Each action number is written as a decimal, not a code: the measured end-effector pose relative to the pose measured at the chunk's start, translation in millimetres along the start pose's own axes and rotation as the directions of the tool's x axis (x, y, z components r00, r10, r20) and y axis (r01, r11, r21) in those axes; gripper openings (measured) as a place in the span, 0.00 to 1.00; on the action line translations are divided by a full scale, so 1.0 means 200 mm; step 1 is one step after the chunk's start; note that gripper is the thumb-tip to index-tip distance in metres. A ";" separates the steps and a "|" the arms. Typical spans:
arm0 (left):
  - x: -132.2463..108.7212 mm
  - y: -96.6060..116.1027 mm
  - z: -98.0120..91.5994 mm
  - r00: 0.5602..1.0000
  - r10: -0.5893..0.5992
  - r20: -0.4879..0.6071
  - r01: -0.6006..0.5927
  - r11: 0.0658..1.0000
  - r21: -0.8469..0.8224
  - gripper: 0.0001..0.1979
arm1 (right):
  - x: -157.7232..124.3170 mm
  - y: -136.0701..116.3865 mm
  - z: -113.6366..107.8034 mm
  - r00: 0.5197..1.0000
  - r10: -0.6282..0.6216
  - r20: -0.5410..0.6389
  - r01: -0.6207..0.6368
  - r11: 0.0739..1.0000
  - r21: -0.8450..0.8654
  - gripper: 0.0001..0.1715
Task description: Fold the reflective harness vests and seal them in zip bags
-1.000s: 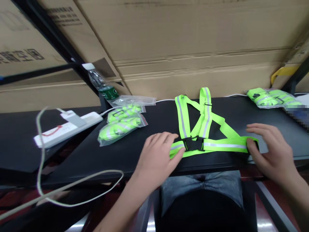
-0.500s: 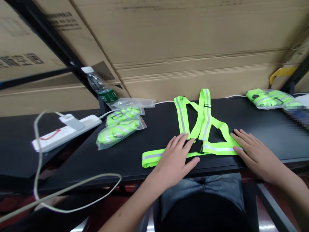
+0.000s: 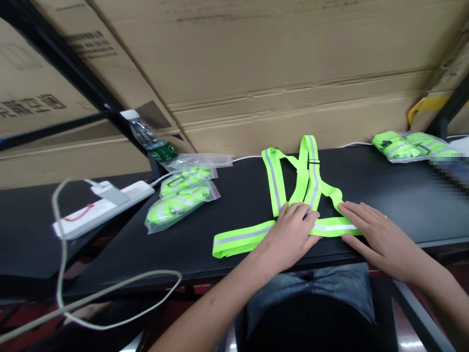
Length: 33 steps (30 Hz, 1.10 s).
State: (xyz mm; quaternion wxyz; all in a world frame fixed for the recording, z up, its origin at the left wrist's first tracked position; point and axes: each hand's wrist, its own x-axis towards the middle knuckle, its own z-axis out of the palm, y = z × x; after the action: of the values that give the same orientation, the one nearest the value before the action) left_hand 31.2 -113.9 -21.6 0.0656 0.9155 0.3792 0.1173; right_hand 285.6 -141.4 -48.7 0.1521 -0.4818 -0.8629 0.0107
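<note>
A neon yellow reflective harness vest (image 3: 308, 181) with silver stripes lies flat on the black table (image 3: 395, 195). My left hand (image 3: 291, 234) rests on its waist strap, and the fingers cover the buckle area. My right hand (image 3: 381, 234) lies flat on the strap's right part, with the fingers pointing left toward my other hand. Neither hand is gripping. The strap's loose left end (image 3: 234, 239) sticks out past my left hand. The buckle is hidden.
Sealed bags of folded neon vests (image 3: 178, 203) lie to the left, and more (image 3: 410, 146) lie at the far right. A white power strip (image 3: 98, 210), a cable, a water bottle (image 3: 148, 134) and cardboard boxes (image 3: 278, 63) surround the table.
Both hands have moved inward from the strap's ends to its middle. The waist strap has slid left, and its left end now extends well past my left hand, which covers the buckle.
</note>
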 end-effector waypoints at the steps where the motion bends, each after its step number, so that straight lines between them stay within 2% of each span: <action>1: 0.00 0.00 0.00 1.000 -0.004 -0.004 0.004 1.000 -0.014 0.16 | 0.01 -0.01 0.00 1.000 0.017 -0.014 -0.017 1.000 -0.016 0.37; 4: -0.01 0.02 -0.04 1.000 -0.025 -0.018 0.023 0.994 -0.104 0.14 | 0.05 -0.04 -0.01 0.998 0.030 -0.053 -0.033 0.998 -0.056 0.40; 6: -0.02 0.02 -0.07 0.999 -0.050 -0.010 0.047 0.978 -0.202 0.17 | 0.08 -0.06 -0.01 0.997 0.020 -0.073 -0.023 0.999 -0.046 0.39; 8: -0.01 0.02 -0.10 0.996 -0.088 0.020 0.090 0.953 -0.291 0.21 | 0.10 -0.06 -0.01 0.996 -0.007 -0.090 0.005 1.000 -0.020 0.39; 11: 0.05 0.01 -0.13 0.989 -0.130 0.068 0.145 0.936 -0.321 0.19 | 0.12 -0.07 0.00 0.996 -0.040 -0.076 0.042 0.999 0.019 0.41; 14: 0.14 0.00 -0.14 0.984 -0.166 0.068 0.178 0.952 -0.248 0.18 | 0.14 -0.07 0.01 0.998 -0.026 -0.064 0.029 0.999 0.045 0.43; 17: 0.24 0.00 -0.13 0.962 -0.269 0.047 0.271 0.960 -0.069 0.21 | 0.15 -0.08 0.01 0.997 -0.021 -0.072 0.024 0.999 0.038 0.43; 20: 0.31 0.01 -0.10 0.928 -0.357 0.105 0.352 0.934 0.068 0.20 | 0.16 -0.09 0.02 0.997 -0.032 -0.063 0.034 0.999 0.030 0.45; 23: 0.34 0.00 -0.06 0.927 -0.354 0.127 0.352 0.935 0.037 0.16 | 0.16 -0.10 0.02 0.998 -0.039 -0.046 0.041 0.998 0.046 0.46; 29: 0.33 -0.02 -0.02 0.946 -0.325 -0.005 0.321 0.936 -0.144 0.15 | 0.17 -0.14 0.03 0.999 -0.037 -0.020 0.038 0.997 0.074 0.46; 31: 0.31 -0.02 -0.01 0.962 -0.271 -0.017 0.267 0.955 -0.131 0.14 | 0.18 -0.15 0.01 1.000 -0.023 -0.003 0.023 0.993 0.112 0.43; 33: 0.29 -0.03 -0.01 0.968 -0.249 -0.026 0.244 0.963 -0.112 0.15 | 0.18 -0.15 0.00 1.000 0.009 0.016 -0.012 0.981 0.192 0.36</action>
State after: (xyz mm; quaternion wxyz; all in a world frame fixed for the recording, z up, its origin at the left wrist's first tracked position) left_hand 66.7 -67.9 -12.0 0.1215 0.8537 0.4846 0.1471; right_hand 242.2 -127.0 -33.8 0.1913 -0.4691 -0.8565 0.0985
